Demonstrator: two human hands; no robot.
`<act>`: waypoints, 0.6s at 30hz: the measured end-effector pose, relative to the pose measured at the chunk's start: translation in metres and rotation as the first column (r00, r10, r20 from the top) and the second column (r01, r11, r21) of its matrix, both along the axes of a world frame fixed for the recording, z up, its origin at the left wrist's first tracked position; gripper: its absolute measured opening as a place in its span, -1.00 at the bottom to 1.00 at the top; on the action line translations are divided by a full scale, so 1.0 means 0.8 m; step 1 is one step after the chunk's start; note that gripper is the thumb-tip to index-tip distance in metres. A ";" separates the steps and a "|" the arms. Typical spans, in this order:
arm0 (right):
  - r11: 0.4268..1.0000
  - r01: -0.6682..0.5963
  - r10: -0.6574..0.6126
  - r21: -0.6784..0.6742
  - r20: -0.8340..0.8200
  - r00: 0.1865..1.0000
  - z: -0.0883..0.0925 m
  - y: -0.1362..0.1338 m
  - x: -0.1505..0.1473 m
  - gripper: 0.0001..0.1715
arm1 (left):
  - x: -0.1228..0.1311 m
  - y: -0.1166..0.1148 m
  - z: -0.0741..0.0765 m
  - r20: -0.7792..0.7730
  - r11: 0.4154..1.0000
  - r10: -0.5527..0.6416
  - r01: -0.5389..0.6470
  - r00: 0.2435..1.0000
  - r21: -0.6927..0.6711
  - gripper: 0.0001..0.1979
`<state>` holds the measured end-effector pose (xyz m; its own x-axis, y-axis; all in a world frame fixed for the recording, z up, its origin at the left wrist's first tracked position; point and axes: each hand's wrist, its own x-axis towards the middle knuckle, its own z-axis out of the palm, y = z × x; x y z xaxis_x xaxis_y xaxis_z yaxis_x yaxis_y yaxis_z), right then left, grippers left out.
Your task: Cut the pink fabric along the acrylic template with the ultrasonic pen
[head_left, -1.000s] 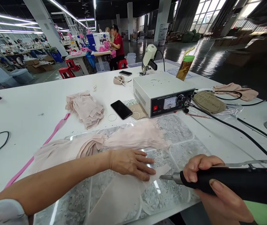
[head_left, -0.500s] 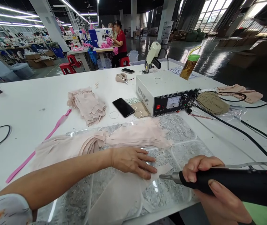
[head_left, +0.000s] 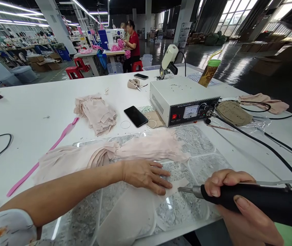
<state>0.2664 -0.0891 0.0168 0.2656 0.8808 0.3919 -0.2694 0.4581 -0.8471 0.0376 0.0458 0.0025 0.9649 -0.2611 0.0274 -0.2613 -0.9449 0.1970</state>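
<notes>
My left hand [head_left: 146,176] lies flat with fingers spread, pressing a thin pale pink fabric piece [head_left: 128,215] onto a clear, marbled mat [head_left: 174,218]. The narrow end of that piece shows beyond my fingertips. Wrapped around the black ultrasonic handpiece [head_left: 259,201] is my right hand [head_left: 228,184], its thumb along the near side. The metal tip [head_left: 187,190] points left at the narrow strip, just right of my left fingers; whether it touches the fabric I cannot tell. Behind my left hand, stacked pink pieces [head_left: 151,147] lie in two overlapping fans.
Beyond the mat stand a generator box [head_left: 184,99] with a black cable [head_left: 259,140], a phone [head_left: 135,116] and another fabric pile [head_left: 96,112]. A pink strap [head_left: 43,157] lies left. Further back are a heat gun [head_left: 169,58], a bottle [head_left: 209,72] and a person in red [head_left: 133,42].
My right hand and the handpiece have shifted slightly right, so the tip is a little farther from my left fingers. My left hand stays flat on the fabric.
</notes>
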 end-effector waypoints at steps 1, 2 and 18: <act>1.000 0.020 -0.020 0.002 -0.002 1.000 0.001 0.001 0.002 -0.85 | 0.000 0.000 0.000 0.022 1.000 0.006 -0.006 1.000 -0.017 -0.71; 0.999 0.038 -0.038 0.000 -0.005 0.999 0.003 0.001 0.003 -0.84 | 0.000 0.000 0.000 0.042 0.999 0.011 -0.010 0.999 -0.032 -0.72; 0.999 -0.023 0.024 -0.031 0.017 1.000 -0.006 -0.007 0.002 -0.87 | -0.001 -0.001 -0.001 0.119 1.000 0.005 -0.001 0.993 -0.027 -0.72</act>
